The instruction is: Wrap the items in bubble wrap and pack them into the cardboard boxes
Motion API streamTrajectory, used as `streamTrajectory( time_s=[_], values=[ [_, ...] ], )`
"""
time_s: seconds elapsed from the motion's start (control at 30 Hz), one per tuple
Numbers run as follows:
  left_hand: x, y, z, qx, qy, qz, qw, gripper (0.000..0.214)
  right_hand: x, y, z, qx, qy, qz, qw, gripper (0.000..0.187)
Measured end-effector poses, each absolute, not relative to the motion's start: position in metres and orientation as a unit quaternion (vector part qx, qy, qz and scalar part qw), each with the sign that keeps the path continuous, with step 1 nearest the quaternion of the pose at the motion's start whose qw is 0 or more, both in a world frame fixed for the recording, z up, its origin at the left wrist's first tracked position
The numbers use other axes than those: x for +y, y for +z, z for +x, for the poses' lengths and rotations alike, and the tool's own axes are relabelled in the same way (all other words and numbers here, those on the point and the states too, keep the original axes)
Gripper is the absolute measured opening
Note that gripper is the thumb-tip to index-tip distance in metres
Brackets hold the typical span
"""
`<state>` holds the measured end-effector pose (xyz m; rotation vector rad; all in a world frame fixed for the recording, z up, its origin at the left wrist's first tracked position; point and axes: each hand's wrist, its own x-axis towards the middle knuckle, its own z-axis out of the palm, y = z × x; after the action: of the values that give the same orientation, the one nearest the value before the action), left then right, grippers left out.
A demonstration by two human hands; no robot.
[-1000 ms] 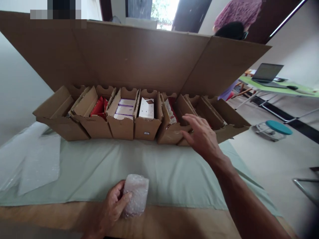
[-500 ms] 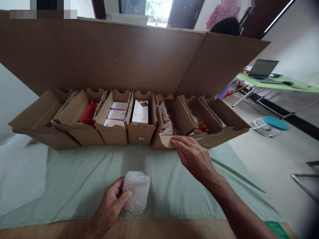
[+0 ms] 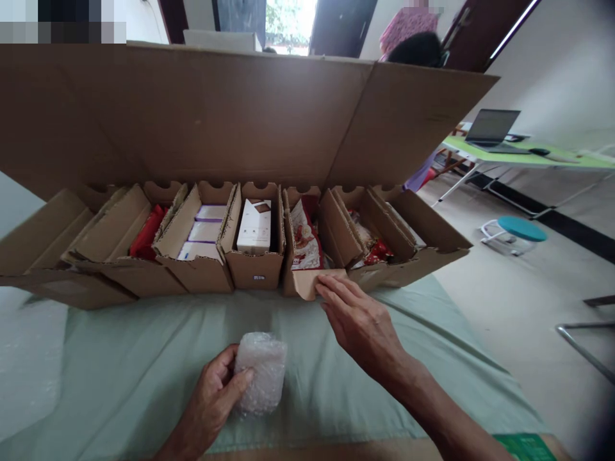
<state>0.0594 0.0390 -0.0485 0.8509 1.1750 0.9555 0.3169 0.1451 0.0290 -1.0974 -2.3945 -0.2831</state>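
Observation:
My left hand grips a bubble-wrapped packet above the cloth, thumb on its front face; what lies inside the wrap is too blurred to tell. At the front of a cardboard bin, the fingers of my right hand are pressed together on a folded-down cardboard flap; the thumb is mostly hidden. Just behind that flap, a red and white printed bag stands in the bin. The bin to its left contains a white box with a brown mark on top.
Several cardboard bins stand in a row before a tall cardboard panel. They hold a red packet, white-and-purple boxes and red packets. Bubble wrap lies left on the green cloth. A stool and laptop table stand right.
The flap under my right hand has bent further down and outward, and that hand has shifted slightly left and down. My left hand keeps hold of the bubble-wrapped packet. The view has turned slightly.

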Motion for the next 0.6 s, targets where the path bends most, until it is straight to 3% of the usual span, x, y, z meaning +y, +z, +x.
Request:
streamTrajectory(
  time_s=[0.17,0.3,0.37,0.5,0.6],
  values=[
    [0.038,-0.044,0.059,0.498,0.422,0.407,0.639,0.048,0.108,0.033,0.314,-0.842,-0.033,-0.411,0.349,0.030],
    [0.041,-0.030,0.073,0.467,0.468,0.420,0.622,0.047,0.079,0.021,0.306,-0.803,0.232,-0.424,0.348,0.068],
    [0.044,-0.023,0.085,0.446,0.483,0.422,0.624,0.048,0.073,0.013,0.298,-0.767,0.343,-0.431,0.330,0.074],
    [0.051,-0.021,0.101,0.415,0.505,0.429,0.624,0.053,0.075,0.020,0.287,-0.754,0.365,-0.432,0.335,0.028],
    [0.052,-0.036,0.096,0.426,0.513,0.464,0.584,0.069,0.095,0.057,0.300,-0.771,0.279,-0.456,0.346,0.020]
  ],
)
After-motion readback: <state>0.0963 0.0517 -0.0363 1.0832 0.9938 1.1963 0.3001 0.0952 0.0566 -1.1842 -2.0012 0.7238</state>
